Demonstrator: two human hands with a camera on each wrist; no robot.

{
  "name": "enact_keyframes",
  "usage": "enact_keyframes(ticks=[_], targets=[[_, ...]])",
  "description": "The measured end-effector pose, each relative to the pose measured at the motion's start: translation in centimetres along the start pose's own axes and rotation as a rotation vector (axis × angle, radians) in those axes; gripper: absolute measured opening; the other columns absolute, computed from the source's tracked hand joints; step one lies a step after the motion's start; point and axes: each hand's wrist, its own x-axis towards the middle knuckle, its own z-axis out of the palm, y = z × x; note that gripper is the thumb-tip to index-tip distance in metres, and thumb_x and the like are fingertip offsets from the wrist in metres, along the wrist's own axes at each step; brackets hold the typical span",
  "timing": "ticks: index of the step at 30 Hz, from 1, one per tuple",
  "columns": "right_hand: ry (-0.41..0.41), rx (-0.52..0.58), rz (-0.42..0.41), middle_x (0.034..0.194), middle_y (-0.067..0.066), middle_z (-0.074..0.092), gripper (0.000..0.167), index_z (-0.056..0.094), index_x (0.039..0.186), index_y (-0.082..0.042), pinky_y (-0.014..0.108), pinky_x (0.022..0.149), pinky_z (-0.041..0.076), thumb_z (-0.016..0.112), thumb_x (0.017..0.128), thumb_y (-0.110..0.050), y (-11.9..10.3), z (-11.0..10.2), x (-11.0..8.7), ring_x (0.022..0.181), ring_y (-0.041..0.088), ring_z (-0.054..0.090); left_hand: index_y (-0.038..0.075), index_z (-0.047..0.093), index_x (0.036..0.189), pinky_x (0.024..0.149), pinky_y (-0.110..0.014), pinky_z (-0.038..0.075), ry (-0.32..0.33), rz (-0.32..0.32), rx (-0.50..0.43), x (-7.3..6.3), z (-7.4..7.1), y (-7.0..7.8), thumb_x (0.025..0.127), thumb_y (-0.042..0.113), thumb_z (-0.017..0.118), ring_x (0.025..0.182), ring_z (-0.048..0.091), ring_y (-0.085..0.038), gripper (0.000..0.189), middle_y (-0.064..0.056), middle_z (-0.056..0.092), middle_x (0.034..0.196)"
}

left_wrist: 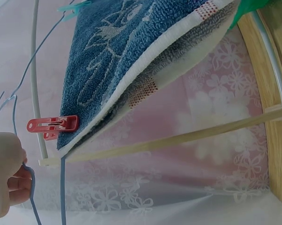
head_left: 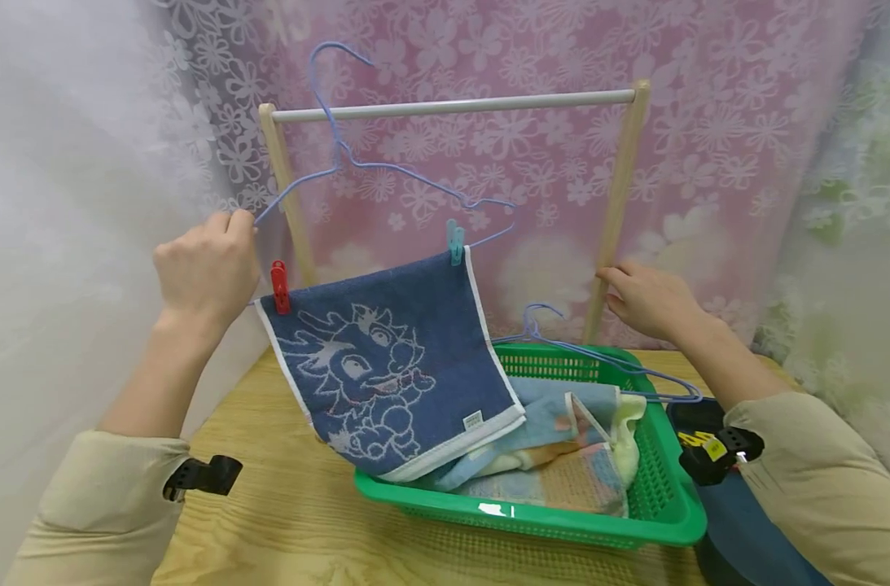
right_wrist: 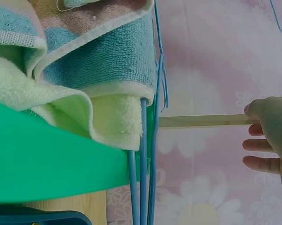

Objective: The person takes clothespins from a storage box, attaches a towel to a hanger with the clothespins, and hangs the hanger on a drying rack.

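My left hand (head_left: 208,268) grips one shoulder of a blue wire hanger (head_left: 408,172), held up in front of a drying rack. Over the hanger's lower bar drapes a dark blue towel (head_left: 386,358) with a white cartoon figure and white edging. A red clothespin (head_left: 279,286) clips its left corner, and a light blue clothespin (head_left: 455,244) its right. The hanger's hook (head_left: 335,47) rises above the rack's rail (head_left: 452,107), and whether they touch I cannot tell. With thumb and fingers, my right hand (head_left: 650,299) pinches the rack's right wooden post (head_left: 620,195).
A green basket (head_left: 679,513) on the wooden table (head_left: 254,480) holds folded towels (head_left: 547,480). Several blue hangers (head_left: 598,356) lie across its back right corner. A dark blue bin (head_left: 745,521) stands at the right. Behind the rack hangs a pink floral curtain (head_left: 488,49).
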Motion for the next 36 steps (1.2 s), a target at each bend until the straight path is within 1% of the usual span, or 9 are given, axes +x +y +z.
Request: enact_keyframes(ticks=[3,6,10,14,19,22,28,32,36], targets=[[0.005,-0.003,-0.003,0.101,0.019,0.055,0.037,0.053,0.123,0.0,0.033,0.046,0.039,0.06,0.088,-0.012,-0.1,0.0,0.1,0.062,0.022,0.051,-0.003,0.052,0.075,0.033,-0.047,0.028,-0.017,-0.006,0.009,0.1,-0.2,-0.5,0.086,0.002,0.052,0.042,0.046,-0.04,0.012,-0.022,0.056,0.067],[0.014,-0.007,-0.005,0.102,0.019,0.055,0.037,0.053,0.122,0.0,0.033,0.045,0.038,0.06,0.087,-0.011,-0.1,0.0,0.1,0.062,0.021,0.05,-0.003,0.049,0.073,0.033,-0.048,0.028,-0.031,-0.006,0.022,0.2,-0.4,-0.9,0.085,-0.001,0.049,0.042,0.045,-0.041,0.013,-0.023,0.055,0.066],[0.019,-0.011,-0.003,0.104,0.018,0.055,0.037,0.054,0.122,-0.001,0.032,0.044,0.039,0.061,0.087,-0.011,0.0,0.2,-0.1,0.062,0.021,0.051,-0.002,0.047,0.071,0.033,-0.048,0.028,-0.051,-0.017,0.033,0.4,-0.1,-1.2,0.083,-0.004,0.043,0.041,0.044,-0.04,0.013,-0.024,0.053,0.065],[0.023,-0.022,-0.01,0.103,0.018,0.056,0.037,0.055,0.121,-0.001,0.031,0.043,0.038,0.062,0.086,-0.011,0.1,0.3,-0.1,0.064,0.022,0.053,-0.002,0.046,0.071,0.033,-0.049,0.028,-0.062,-0.031,0.041,0.4,0.1,-1.5,0.08,-0.006,0.043,0.042,0.044,-0.041,0.01,-0.023,0.052,0.065],[0.016,-0.019,-0.011,0.102,0.018,0.056,0.036,0.055,0.121,-0.001,0.03,0.042,0.037,0.061,0.087,-0.011,0.0,0.2,0.0,0.063,0.022,0.053,-0.004,0.046,0.072,0.034,-0.049,0.028,-0.073,-0.044,0.052,0.6,0.2,-1.8,0.082,-0.005,0.042,0.041,0.043,-0.042,0.011,-0.024,0.05,0.064],[0.014,-0.019,-0.007,0.1,0.018,0.056,0.033,0.055,0.119,-0.002,0.031,0.042,0.037,0.06,0.088,-0.012,0.0,0.0,0.1,0.061,0.021,0.052,-0.004,0.046,0.071,0.034,-0.048,0.029,-0.104,-0.05,0.075,1.0,0.1,-2.1,0.082,-0.005,0.041,0.041,0.043,-0.041,0.011,-0.024,0.049,0.063],[0.028,-0.032,-0.01,0.097,0.017,0.057,0.031,0.057,0.118,-0.002,0.032,0.042,0.038,0.06,0.088,-0.012,-0.1,-0.2,0.1,0.06,0.021,0.052,-0.004,0.044,0.073,0.038,-0.049,0.033,-0.206,-0.088,0.098,1.5,0.0,-2.5,0.08,-0.005,0.042,0.047,0.047,-0.044,0.007,-0.025,0.048,0.066],[0.027,-0.039,-0.007,0.099,0.016,0.057,0.032,0.057,0.118,-0.003,0.032,0.043,0.04,0.06,0.088,-0.012,-0.1,-0.2,0.1,0.062,0.022,0.054,-0.007,0.047,0.08,0.04,-0.053,0.035,-0.245,-0.123,0.097,1.2,0.4,-2.7,0.082,-0.003,0.044,0.052,0.05,-0.047,0.006,-0.027,0.049,0.07],[0.022,-0.049,-0.006,0.099,0.016,0.057,0.033,0.057,0.119,-0.003,0.033,0.043,0.04,0.06,0.087,-0.013,-0.1,-0.1,0.1,0.064,0.022,0.055,-0.008,0.049,0.084,0.042,-0.056,0.036,-0.264,-0.142,0.109,0.7,1.0,-2.6,0.083,-0.001,0.046,0.056,0.051,-0.05,0.008,-0.029,0.051,0.074]])
